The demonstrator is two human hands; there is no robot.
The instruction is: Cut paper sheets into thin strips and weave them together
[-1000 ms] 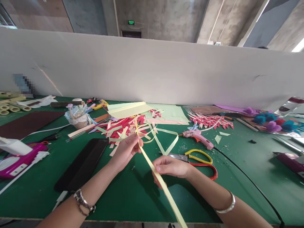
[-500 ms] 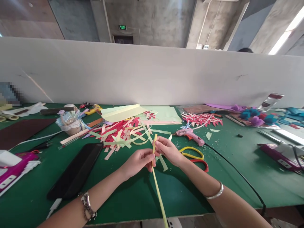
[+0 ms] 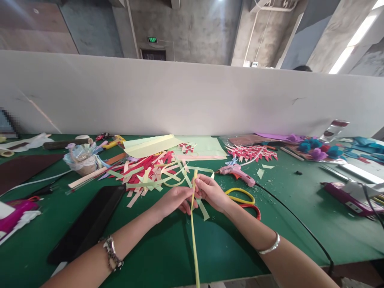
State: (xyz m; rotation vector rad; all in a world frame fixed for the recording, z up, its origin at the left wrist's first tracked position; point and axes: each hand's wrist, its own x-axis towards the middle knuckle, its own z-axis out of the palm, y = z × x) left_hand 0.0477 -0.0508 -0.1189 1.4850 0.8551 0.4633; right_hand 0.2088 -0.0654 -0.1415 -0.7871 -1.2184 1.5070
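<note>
A narrow yellow paper strip (image 3: 194, 240) runs upright between my hands and hangs down past the table's front edge. My right hand (image 3: 211, 192) pinches it near its top end. Just to the left, my left hand (image 3: 177, 200) has thumb and fingers closed at the strip, a little lower. Behind them lies a heap of red, pink and pale green paper strips (image 3: 153, 170). To the right of my right hand are scissors with one yellow and one red handle loop (image 3: 241, 196); their blades are hidden. A pink hot glue gun (image 3: 238, 174) rests behind the scissors.
A black phone-like slab (image 3: 90, 220) lies left of my left forearm. Pale folded paper (image 3: 150, 146) and a red-and-white woven paper piece (image 3: 252, 153) lie farther back. Purple power strips (image 3: 348, 198) sit at both sides. A white partition (image 3: 192, 100) closes off the back.
The strip's hanging part has swung left and now hangs straighter. My left fingers have shifted slightly on the strip. The whole view has moved a little.
</note>
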